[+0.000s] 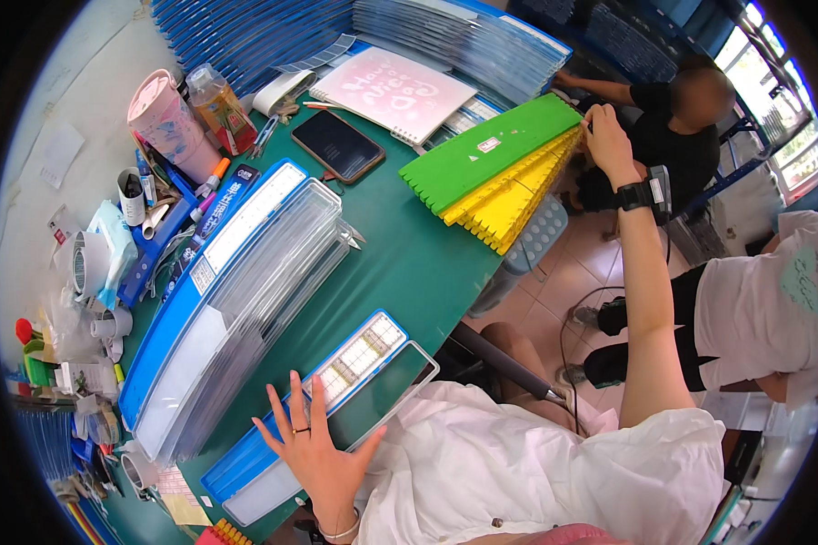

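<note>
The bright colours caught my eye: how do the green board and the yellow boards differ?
The green board lies on top; the yellow boards lie beneath it. The green board shows a broad face; the yellow boards are fanned out, showing mostly strips. Both have notched ends.

Fisheye Looking Down From Head

The left head camera faces down over a green table mid-frame, the wearer's white shirt near, at bottom right of centre; straight edges bow toward the rim.
</note>
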`<state>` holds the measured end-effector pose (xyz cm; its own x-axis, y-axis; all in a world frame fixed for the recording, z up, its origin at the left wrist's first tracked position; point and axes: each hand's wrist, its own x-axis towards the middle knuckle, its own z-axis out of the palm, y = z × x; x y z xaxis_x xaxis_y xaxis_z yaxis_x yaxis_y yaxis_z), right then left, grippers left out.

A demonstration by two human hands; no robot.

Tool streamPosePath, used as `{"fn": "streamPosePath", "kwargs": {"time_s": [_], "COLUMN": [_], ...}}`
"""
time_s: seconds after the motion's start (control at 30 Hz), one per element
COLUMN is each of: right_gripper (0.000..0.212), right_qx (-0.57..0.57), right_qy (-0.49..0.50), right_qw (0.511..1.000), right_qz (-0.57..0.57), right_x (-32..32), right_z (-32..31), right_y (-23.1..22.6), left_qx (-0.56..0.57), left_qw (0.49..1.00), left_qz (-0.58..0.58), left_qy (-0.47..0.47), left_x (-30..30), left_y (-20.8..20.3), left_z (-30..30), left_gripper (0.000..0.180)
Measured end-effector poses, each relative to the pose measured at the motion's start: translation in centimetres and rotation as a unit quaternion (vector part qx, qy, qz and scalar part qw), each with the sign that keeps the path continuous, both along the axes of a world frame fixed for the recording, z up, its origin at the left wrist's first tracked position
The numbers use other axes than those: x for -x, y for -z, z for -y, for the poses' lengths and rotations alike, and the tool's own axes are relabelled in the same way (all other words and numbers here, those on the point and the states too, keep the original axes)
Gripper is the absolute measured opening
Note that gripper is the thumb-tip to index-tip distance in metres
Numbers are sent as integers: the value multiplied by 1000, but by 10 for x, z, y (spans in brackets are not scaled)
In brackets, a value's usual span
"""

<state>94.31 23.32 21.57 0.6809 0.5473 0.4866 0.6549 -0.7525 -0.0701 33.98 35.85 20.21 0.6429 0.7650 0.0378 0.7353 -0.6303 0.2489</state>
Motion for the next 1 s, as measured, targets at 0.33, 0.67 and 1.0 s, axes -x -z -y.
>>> {"fn": "streamPosePath", "kwargs": {"time_s": [0.33, 0.67, 1.0], "right_gripper": [20, 19, 22], "right_qx": [107, 46, -16], "right_qy": [-83, -124, -103], "right_qw": [990, 986, 995], "right_qz": [47, 105, 3], "right_x": [3, 19, 15], "right_z": [-11, -13, -20], "right_y": [-15, -9, 4], "left_qx": [-24, -31, -40], "left_qw": [999, 999, 999], "left_qz": [-32, -24, 9], "left_qy": [2, 4, 5], "left_x": [7, 4, 7], "left_y": [5, 5, 1], "left_z": [2, 2, 5], "left_gripper": [108, 106, 102]}}
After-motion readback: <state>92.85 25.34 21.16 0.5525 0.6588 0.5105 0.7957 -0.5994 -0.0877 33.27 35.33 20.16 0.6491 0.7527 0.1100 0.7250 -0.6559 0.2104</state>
